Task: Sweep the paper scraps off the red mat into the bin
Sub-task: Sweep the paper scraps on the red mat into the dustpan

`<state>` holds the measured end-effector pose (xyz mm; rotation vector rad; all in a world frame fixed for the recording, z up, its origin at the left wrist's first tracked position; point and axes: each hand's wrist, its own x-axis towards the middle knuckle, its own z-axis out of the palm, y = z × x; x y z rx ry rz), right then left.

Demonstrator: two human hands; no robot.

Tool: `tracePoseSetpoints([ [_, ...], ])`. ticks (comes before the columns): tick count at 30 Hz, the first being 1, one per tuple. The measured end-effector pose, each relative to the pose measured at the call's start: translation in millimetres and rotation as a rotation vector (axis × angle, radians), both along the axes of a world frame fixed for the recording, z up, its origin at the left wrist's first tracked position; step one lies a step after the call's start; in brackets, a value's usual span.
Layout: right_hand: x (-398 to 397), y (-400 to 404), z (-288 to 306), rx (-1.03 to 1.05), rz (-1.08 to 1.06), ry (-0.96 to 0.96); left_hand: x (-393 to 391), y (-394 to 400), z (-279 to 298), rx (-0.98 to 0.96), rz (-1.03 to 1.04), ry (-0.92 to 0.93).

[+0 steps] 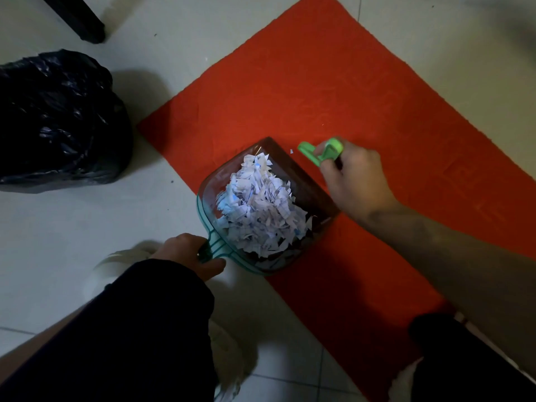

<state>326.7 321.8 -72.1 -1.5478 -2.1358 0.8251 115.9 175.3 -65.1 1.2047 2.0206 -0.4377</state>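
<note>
Dark sleeve (139,329) nearest the camera, leading to the left hand (188,253). Its grip is closed round the teal handle of the dustpan (220,198). Just beyond that grip, the pan is heaped with paper scraps (261,207); its lip rests on the red mat (348,97). Right of the pan, the right hand (351,181) has its grip closed round a green brush (316,150); bristles hidden. One small scrap (291,151) lies on the mat just left of the brush. Well left of the left grip, across the floor, stands the bin (58,117) with its black liner.

Judgement: sweeping nearly done. Left: last fleck, then tip pan into bin.
</note>
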Motion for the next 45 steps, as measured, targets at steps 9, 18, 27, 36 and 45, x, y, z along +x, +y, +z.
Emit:
tracePoseSetpoints([
  [9, 7, 16, 17, 0.009, -0.036, 0.048, -2, 2, -1, -0.020, 0.003, -0.032],
  [18, -20, 6, 5, -0.038, 0.099, -0.007, 0, 2, 0, -0.015, 0.017, -0.017],
  [27, 8, 19, 9, 0.056, -0.046, 0.059, 1, 1, 2, -0.011, 0.021, -0.022],
  [36, 1, 44, -12, 0.123, -0.004, -0.139, 0, 3, 1, -0.026, 0.009, -0.028],
  [45, 0, 13, 7, 0.117, 0.086, 0.078, -1, 4, 0, -0.053, -0.009, -0.042],
])
